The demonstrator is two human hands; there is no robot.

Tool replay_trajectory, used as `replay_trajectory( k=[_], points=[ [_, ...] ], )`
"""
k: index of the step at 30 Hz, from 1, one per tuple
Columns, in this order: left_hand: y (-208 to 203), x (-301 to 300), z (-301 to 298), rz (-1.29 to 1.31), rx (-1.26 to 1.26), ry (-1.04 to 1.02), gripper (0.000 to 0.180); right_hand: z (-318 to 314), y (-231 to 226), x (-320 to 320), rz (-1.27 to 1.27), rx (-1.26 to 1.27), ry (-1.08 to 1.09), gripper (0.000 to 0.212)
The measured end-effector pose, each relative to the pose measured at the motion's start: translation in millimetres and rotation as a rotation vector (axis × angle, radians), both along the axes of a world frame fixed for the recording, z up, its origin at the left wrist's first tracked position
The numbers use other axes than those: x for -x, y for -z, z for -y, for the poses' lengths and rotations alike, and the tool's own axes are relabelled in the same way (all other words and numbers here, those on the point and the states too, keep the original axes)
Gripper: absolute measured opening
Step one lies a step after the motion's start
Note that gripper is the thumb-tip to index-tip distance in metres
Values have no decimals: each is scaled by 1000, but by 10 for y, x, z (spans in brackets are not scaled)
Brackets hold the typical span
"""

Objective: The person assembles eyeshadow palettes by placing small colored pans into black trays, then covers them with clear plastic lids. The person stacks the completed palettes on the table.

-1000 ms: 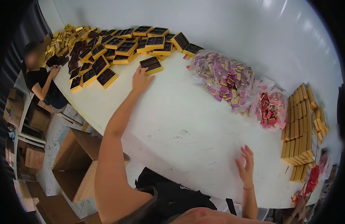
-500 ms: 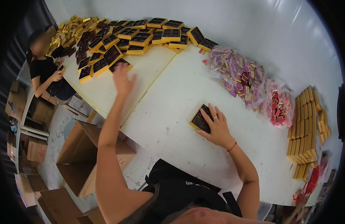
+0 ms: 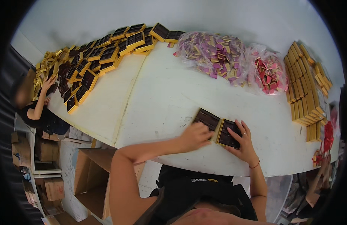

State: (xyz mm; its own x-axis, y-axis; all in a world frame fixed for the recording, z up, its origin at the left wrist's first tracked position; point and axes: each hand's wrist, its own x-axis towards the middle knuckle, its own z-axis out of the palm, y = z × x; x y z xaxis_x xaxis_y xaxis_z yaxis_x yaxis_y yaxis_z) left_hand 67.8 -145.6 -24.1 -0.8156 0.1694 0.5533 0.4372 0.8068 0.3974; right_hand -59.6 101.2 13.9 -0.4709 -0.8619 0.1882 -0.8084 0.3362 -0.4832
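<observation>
Two shallow gold-sided boxes with dark brown divided insets lie side by side on the white table before me. My left hand (image 3: 199, 135), a little blurred, has its fingers curled over the near edge of the left box (image 3: 207, 117). The right box (image 3: 226, 137) is in my right hand (image 3: 244, 144), with the thumb along its near side and the fingers over its right part. Their facing edges meet or nearly meet. A heap of similar boxes (image 3: 108, 55) lies at the far left of the table.
Toward the back stand a clear bag of purple and gold small pieces (image 3: 218, 54) and a bag of red-pink pieces (image 3: 269, 73). Gold boxes are stacked (image 3: 304, 88) at the right. An open carton (image 3: 93, 180) sits below the table's left edge. A co-worker (image 3: 40, 112) is at far left.
My left hand has come from the heap to the near middle, where a second box now lies beside the first. My right hand stays on its box. The view has shifted.
</observation>
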Motion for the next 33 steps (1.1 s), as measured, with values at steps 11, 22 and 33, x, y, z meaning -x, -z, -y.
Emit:
replay_trajectory(
  k=[11, 22, 33],
  points=[
    [-693, 1403, 2996, -8, 563, -855, 81, -644, 226, 221, 258, 464, 431, 82],
    [-192, 1172, 3223, -110, 437, -891, 57, -668, 275, 257, 250, 400, 521, 60],
    [-309, -148, 1011, 136, 554, -293, 74, -578, 260, 246, 117, 277, 466, 69]
  ],
)
